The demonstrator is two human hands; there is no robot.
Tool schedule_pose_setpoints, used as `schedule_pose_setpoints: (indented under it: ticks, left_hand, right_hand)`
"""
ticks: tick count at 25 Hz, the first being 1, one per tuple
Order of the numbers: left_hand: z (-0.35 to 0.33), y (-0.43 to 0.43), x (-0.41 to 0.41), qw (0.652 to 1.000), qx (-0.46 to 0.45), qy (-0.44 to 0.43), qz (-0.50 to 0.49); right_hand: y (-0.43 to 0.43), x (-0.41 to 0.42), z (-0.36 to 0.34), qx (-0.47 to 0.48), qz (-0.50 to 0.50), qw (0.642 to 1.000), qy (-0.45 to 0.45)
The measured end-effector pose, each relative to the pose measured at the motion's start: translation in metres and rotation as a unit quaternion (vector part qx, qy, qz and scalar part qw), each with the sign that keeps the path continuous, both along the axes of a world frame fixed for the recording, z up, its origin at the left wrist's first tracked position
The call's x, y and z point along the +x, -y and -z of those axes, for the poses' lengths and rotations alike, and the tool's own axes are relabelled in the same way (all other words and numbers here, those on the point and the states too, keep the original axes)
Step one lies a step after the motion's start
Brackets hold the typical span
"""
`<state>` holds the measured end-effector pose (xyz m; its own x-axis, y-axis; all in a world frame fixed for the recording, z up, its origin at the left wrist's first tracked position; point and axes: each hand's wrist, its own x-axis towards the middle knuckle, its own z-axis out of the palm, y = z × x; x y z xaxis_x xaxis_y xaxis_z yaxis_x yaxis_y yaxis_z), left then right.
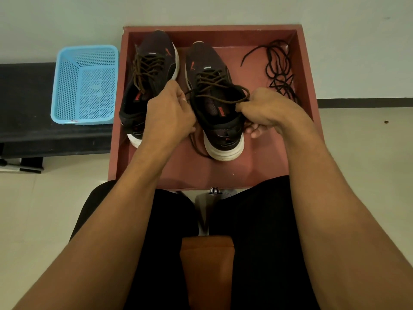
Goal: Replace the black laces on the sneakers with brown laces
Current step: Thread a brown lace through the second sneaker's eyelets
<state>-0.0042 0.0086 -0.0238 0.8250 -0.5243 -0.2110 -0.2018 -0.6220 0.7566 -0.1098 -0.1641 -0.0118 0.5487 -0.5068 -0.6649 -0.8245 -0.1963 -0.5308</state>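
Tray (257, 166): left hand (169, 113), right hand (268, 110) flank sneaker (223, 135), pinching brown lace (210, 80).

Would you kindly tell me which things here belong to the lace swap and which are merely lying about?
Part of the job:
left hand
right hand
brown lace pinched between them
near sneaker
far sneaker, already laced brown
black laces

Lying about:
blue basket
black bench
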Motion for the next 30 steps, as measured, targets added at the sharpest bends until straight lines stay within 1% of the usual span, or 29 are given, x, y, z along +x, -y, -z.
schedule_pose_setpoints:
  ticks: [1, 2, 4, 6, 10, 12, 14, 17, 19, 21, 23, 26, 28, 30]
  left_hand:
    - [0.0, -0.003, -0.001, 0.998, 0.026, 0.043, 0.022]
    - [0.001, -0.004, -0.002, 0.996, 0.04, 0.067, 0.039]
    - [0.002, -0.006, -0.001, 0.995, 0.047, 0.066, 0.052]
    - [-0.001, -0.005, 0.0, 0.997, 0.04, 0.042, 0.056]
    - [0.002, 0.002, 0.005, 0.992, -0.005, 0.103, 0.069]
    - [0.005, 0.005, 0.009, 0.991, -0.029, 0.123, 0.054]
    - [0.003, 0.007, 0.011, 0.991, -0.032, 0.122, 0.037]
    - [0.001, 0.006, 0.012, 0.992, -0.019, 0.118, 0.04]
    - [-0.003, 0.005, 0.012, 0.991, -0.007, 0.122, 0.048]
    - [-0.004, 0.003, 0.012, 0.991, 0.012, 0.127, 0.051]
    - [-0.005, 0.0, 0.01, 0.99, 0.044, 0.12, 0.054]
    - [-0.003, -0.002, 0.003, 0.983, 0.111, 0.118, 0.085]
    - [-0.004, -0.002, 0.0, 0.98, 0.118, 0.128, 0.101]
    - [-0.006, -0.001, 0.0, 0.976, 0.1, 0.156, 0.111]
  right_hand:
    - [-0.001, 0.001, 0.0, 0.002, 0.004, 1.0, 0.003]
    - [-0.001, 0.001, 0.001, 0.004, 0.005, 1.0, 0.004]
    - [0.0, 0.002, 0.004, 0.002, -0.001, 1.0, 0.002]
    - [0.002, 0.002, 0.006, -0.017, -0.023, 1.0, -0.008]
    - [0.007, 0.004, 0.007, -0.086, -0.095, 0.991, -0.024]
    - [0.009, 0.003, 0.004, -0.107, -0.111, 0.988, -0.03]
    - [0.012, 0.0, -0.002, -0.108, -0.11, 0.988, -0.02]
    - [0.012, 0.001, -0.012, -0.115, -0.094, 0.989, 0.014]
    - [0.009, 0.003, -0.011, -0.127, -0.109, 0.986, 0.003]
    - [0.008, 0.003, -0.006, -0.109, -0.096, 0.989, -0.002]
    - [0.009, 0.003, -0.002, -0.083, -0.062, 0.995, 0.007]
    - [0.011, 0.005, 0.001, -0.078, -0.039, 0.996, 0.012]
    - [0.01, 0.007, 0.004, -0.101, -0.056, 0.993, 0.0]
    - [0.011, 0.008, 0.005, -0.148, -0.086, 0.985, -0.016]
